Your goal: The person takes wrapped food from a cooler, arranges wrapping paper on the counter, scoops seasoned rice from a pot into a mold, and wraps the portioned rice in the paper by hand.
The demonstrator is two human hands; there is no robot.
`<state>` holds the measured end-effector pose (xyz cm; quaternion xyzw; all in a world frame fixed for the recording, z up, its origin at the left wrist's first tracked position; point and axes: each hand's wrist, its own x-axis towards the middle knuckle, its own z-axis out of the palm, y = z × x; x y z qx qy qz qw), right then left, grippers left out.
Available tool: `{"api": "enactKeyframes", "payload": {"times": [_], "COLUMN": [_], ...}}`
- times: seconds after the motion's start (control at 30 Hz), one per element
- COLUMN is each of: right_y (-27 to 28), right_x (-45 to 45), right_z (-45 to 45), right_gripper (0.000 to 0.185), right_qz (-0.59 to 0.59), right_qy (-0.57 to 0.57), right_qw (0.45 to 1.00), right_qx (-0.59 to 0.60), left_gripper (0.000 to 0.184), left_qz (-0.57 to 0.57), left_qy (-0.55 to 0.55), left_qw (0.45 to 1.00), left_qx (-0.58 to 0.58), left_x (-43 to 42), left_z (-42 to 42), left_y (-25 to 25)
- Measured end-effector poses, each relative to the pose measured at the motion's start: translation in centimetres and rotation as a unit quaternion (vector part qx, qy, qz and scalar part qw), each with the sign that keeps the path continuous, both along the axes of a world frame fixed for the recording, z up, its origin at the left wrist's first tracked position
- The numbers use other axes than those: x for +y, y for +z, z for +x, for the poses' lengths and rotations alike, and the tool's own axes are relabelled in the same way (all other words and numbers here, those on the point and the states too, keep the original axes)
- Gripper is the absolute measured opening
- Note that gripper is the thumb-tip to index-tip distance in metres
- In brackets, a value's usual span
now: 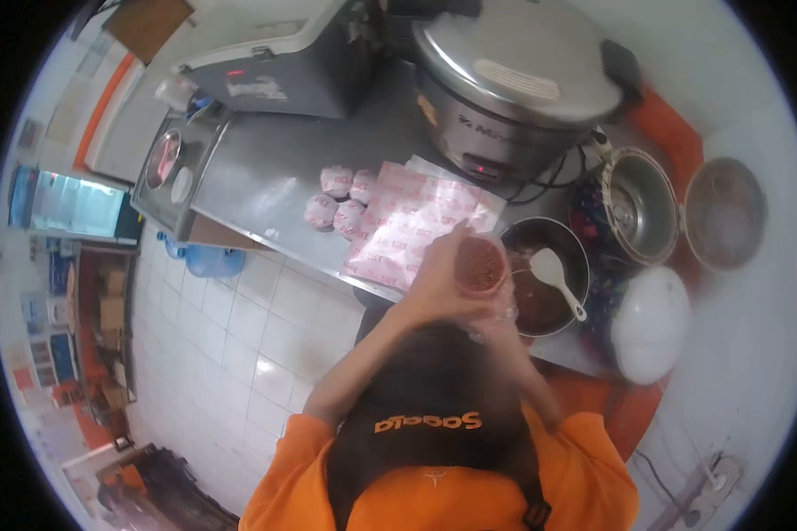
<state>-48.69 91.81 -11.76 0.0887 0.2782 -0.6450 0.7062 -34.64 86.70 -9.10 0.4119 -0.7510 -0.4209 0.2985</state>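
Observation:
My left hand (436, 276) is closed round the near-left side of a round cup (482, 265) with reddish-brown grainy contents. On the cup's right and lower side is my right hand (494, 311), in what looks like a clear plastic glove; its fingers are partly hidden and blurred. Just left of the cup lies a stack of printed wrapping paper (407, 226) on the steel counter. Several round wrapped bundles (336, 181) sit beyond the paper. To the right is a pot (568, 232) with dark brown contents, and a white rice paddle (549, 268) rests in it.
A large rice cooker (514, 97) stands at the back with its lid down. Right of it are an open patterned container (642, 208), a round lid (724, 214) and a white-topped container (651, 325). A grey cooler box (283, 84) occupies the far left counter.

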Motion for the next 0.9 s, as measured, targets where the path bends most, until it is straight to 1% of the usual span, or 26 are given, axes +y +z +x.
{"api": "enactKeyframes", "payload": {"times": [0.03,0.07,0.1,0.13,0.17,0.27,0.37,0.43,0.47,0.5,0.53,0.57,0.67,0.77,0.87,0.9], "right_y": [-1.0,-2.0,-2.8,-3.3,-3.1,-2.7,-3.4,-6.1,-8.7,-8.4,-7.6,-7.1,-9.3,-10.6,-8.5,-8.6], "right_x": [-0.2,-0.6,-1.0,-1.1,-1.4,-2.7,-5.3,-7.6,-8.3,-8.9,-9.5,-9.9,-10.0,-10.4,-10.4,-10.3], "right_z": [0.4,0.6,0.9,0.6,0.2,-1.5,-1.6,0.5,2.3,4.1,6.2,7.8,10.0,9.8,9.2,9.1], "right_gripper": [0.051,0.051,0.051,0.051,0.052,0.053,0.050,0.051,0.056,0.058,0.060,0.062,0.063,0.062,0.061,0.063], "right_qz": [-0.018,-0.035,-0.053,-0.068,-0.040,0.028,0.019,0.056,-0.071,-0.088,-0.101,-0.105,-0.114,-0.126,-0.092,-0.101], "right_qy": [0.038,0.048,0.059,0.074,0.068,0.045,0.052,0.057,0.073,0.138,0.191,0.226,0.217,0.205,0.257,0.251], "right_qw": [0.999,0.998,0.997,0.994,0.997,0.999,0.996,0.975,0.939,0.804,0.603,0.354,0.295,0.305,0.337,0.342], "right_qx": [0.002,0.002,0.003,-0.034,-0.026,-0.005,0.067,0.206,0.327,0.572,0.768,0.901,0.924,0.922,0.901,0.900], "left_gripper": [0.122,0.115,0.110,0.105,0.101,0.069,0.053,0.042,0.037,0.037,0.036,0.036,0.030,0.023,0.014,0.014], "left_qz": [-0.006,-0.003,-0.002,0.002,0.004,-0.063,-0.106,-0.115,-0.120,-0.124,-0.129,-0.134,-0.145,-0.100,-0.103,-0.107], "left_qy": [0.006,0.041,0.025,0.007,-0.015,-0.031,-0.058,-0.045,-0.038,-0.040,-0.043,-0.048,-0.043,-0.047,-0.064,-0.066], "left_qw": [1.000,0.999,0.999,0.997,0.992,0.962,0.943,0.951,0.955,0.954,0.952,0.950,0.949,0.942,0.945,0.942], "left_qx": [0.008,0.016,-0.030,-0.076,-0.122,-0.265,-0.312,-0.283,-0.268,-0.271,-0.274,-0.279,-0.277,-0.316,-0.305,-0.310], "left_x": [-0.1,0.1,0.0,0.0,-0.1,0.5,1.3,1.2,1.0,0.8,0.5,0.4,-0.3,-1.4,-2.2,-2.3], "left_z": [1.2,2.6,4.8,7.5,9.9,14.2,16.1,16.1,15.9,16.0,16.1,16.3,16.6,16.4,16.5,16.5], "left_y": [-0.2,-0.2,-1.4,-3.8,-5.9,-9.4,-13.5,-13.3,-13.2,-13.4,-13.5,-13.6,-13.8,-12.8,-11.6,-11.8]}}
